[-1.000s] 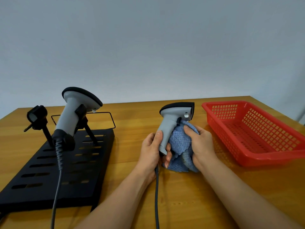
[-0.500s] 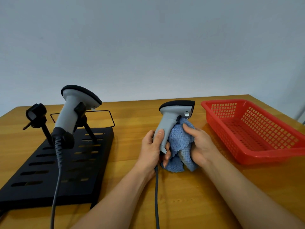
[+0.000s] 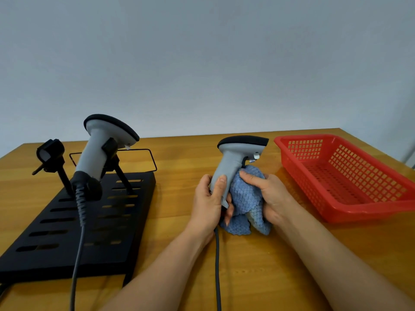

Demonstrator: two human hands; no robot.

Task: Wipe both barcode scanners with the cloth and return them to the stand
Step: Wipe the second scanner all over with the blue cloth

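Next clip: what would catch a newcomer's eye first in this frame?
At centre, the left hand grips a grey scanner by its handle while the right hand presses a blue cloth against it. To the left, a second scanner sits clipped on the black stand; a red basket lies at right.

Plain test-bench setting: bare wooden table, blank grey wall, red plastic basket.
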